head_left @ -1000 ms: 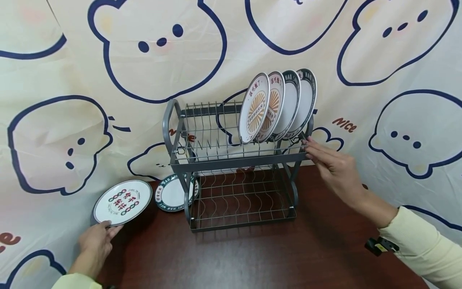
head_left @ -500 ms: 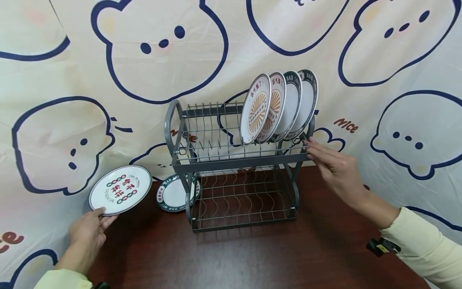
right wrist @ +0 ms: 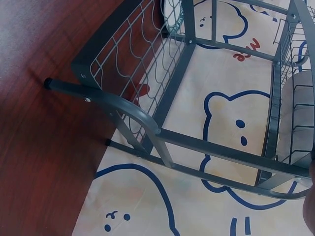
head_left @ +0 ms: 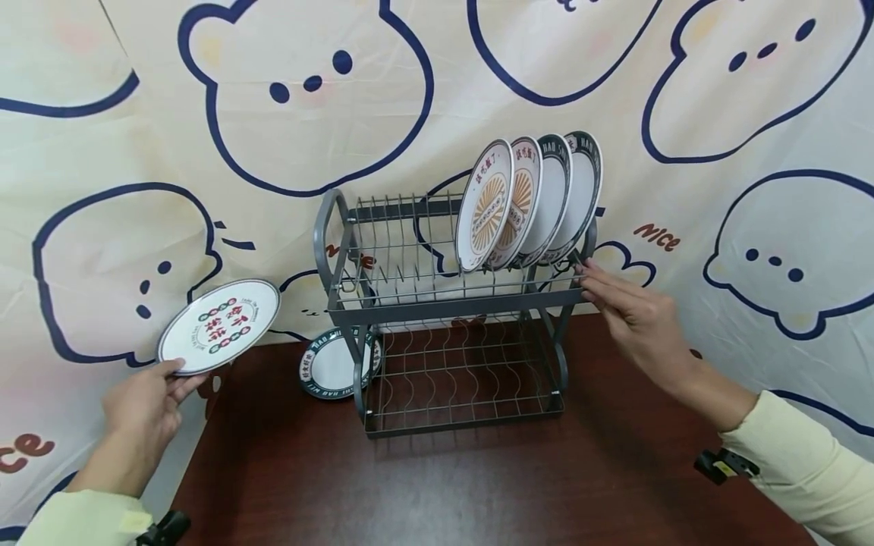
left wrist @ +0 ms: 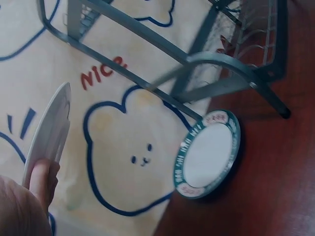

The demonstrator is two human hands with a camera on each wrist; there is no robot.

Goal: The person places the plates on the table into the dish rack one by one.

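Observation:
My left hand [head_left: 143, 406] pinches a white plate [head_left: 218, 326] by its lower left rim, thumb on top; red and green print marks its face. The plate tilts above the table's left side, and in the left wrist view it shows nearly edge-on. My right hand [head_left: 635, 318] holds the right front corner of the two-tier grey dish rack [head_left: 451, 305] with its fingertips; only a sliver of it shows in the right wrist view. Several plates stand on edge at the right of the upper tier, the leftmost plate [head_left: 485, 205] bearing an orange sunburst.
A green-rimmed plate [head_left: 331, 364] lies on the dark red-brown table [head_left: 464, 485] beside the rack's left leg, partly behind it. The lower tier [head_left: 457, 371] holds no plates. A cloth [head_left: 307, 136] printed with blue bear outlines hangs behind the rack.
My left hand has lifted the white plate up and slightly left, away from the table. My right hand has stayed at the rack's corner.

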